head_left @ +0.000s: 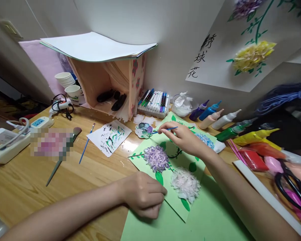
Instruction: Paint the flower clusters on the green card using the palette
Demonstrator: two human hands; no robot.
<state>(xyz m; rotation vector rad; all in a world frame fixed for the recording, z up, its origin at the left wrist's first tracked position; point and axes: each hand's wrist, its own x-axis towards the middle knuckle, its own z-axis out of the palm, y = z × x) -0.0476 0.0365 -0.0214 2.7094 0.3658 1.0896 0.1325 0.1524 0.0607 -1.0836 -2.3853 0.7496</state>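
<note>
Head view: paintbrush (172, 128) in right hand (179, 135)

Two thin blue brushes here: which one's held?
The brush in the right hand, its tip by the palette; the other brush lies on the table, left of the smeared paper.

Wooden table (22, 187) under palette (141, 131), blue paintbrush (86, 145)
</note>
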